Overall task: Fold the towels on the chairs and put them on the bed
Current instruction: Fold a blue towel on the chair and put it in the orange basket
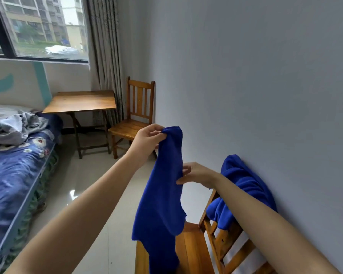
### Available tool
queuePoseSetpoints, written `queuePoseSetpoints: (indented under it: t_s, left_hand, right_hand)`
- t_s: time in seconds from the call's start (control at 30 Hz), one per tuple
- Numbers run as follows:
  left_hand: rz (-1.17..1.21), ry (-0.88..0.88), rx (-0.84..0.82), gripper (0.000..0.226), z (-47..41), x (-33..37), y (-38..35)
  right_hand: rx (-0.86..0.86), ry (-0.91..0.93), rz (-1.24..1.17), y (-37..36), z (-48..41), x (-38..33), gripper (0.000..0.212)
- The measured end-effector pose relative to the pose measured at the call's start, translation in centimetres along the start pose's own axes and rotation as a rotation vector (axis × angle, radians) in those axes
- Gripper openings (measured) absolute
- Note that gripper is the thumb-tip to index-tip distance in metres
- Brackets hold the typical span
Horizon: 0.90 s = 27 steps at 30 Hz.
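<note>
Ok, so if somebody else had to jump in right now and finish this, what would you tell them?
Left hand: pinches the top corner of the held towel, which hangs unfolded over the near chair.
Right hand: pinches the same towel's side edge, lower down.
Second towel: draped in a heap over the near chair's backrest, against the wall.
Done: one towel lifted off the chair. Nothing is folded, and no towel shows on the bed.
Left: fold the held towel, lay it on the bed, then do the same with the second towel.
</note>
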<state>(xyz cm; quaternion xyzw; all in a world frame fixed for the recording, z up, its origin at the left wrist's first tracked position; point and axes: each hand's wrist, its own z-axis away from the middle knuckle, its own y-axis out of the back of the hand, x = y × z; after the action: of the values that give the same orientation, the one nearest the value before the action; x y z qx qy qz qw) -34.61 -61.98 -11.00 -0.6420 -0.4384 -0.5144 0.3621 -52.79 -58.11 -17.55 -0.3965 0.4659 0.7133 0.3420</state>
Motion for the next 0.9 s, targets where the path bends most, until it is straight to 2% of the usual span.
queuePoseSetpoints:
  t_s: [0.13,0.27,0.37,0.5,0.7,0.77,0.83,0.9]
  left_hand:
    - [0.046,0.039,0.042,0.018,-0.3,0.0,1.1]
    - [0.01,0.05,0.096,0.016,-0.5,-0.5,2.6]
    - [-0.115,0.054,0.127,0.015,-0.7,-1.6,4.7]
    - [-0.222,0.125,0.132,0.007,-0.6,-3.6,6.7]
    - [-0.037,0.152,0.222,0.005,-0.6,-4.8,7.8]
    - [-0.021,0.134,0.218,0.006,-0.9,-4.3,7.9]
    - [0.011,0.114,0.232,0.006,-1.3,-3.9,8.1]
    - [0.034,0.093,0.258,0.007,-1.8,-3.5,8.4]
  right_hand:
    - [-0.01,-0.108,0.079,-0.6,-0.3,2.5,0.026]
    - [0.058,-0.149,0.094,-0.1,-0.7,2.9,0.03]
    - [0.204,-0.106,0.041,1.1,-0.8,2.4,0.031]
    - [0.306,0.004,0.031,2.7,-0.7,0.8,0.018]
    - [0.284,0.037,0.135,4.9,-0.3,0.3,0.008]
    - [0.196,-0.043,0.263,5.9,0.0,0.9,0.007]
    - [0.082,-0.166,0.421,6.9,0.1,1.9,0.019]
    - [0.073,-0.246,0.49,7.8,0.4,2.9,0.02]
